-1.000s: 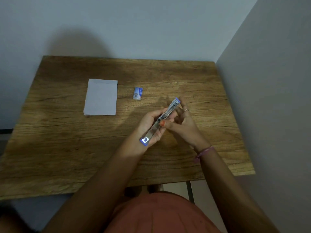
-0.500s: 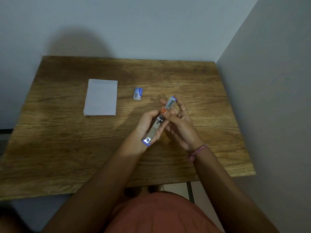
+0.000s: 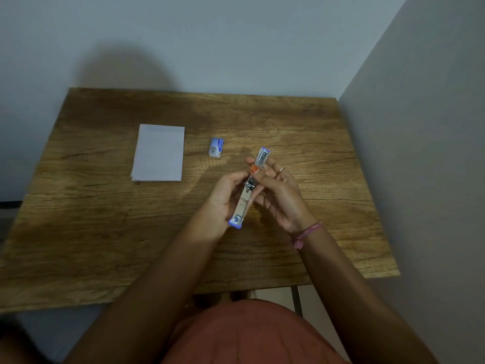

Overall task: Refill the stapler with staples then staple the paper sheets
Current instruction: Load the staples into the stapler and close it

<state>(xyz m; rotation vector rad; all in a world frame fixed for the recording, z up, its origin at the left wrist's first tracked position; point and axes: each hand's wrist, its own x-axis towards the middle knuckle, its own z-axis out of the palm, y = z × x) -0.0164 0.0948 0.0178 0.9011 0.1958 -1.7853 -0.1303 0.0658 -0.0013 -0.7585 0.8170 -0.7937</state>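
Observation:
A slim metal stapler (image 3: pixel 245 199) with blue ends is swung open into one long strip and held above the table, pointing away from me. My left hand (image 3: pixel 223 198) grips its near half from the left. My right hand (image 3: pixel 278 190) holds its far half, thumb pressed on top of the open magazine. A small blue staple box (image 3: pixel 216 147) lies on the table beyond my hands. A stack of white paper sheets (image 3: pixel 158 153) lies flat to the left of the box.
The wooden table (image 3: pixel 105 232) stands in a corner, with a wall behind it and another close along its right edge. My lap in orange cloth shows below the table's near edge.
The stapler has turned to point more straight away from me. My right thumb has slid farther up along its far half, and my right hand has shifted a little higher.

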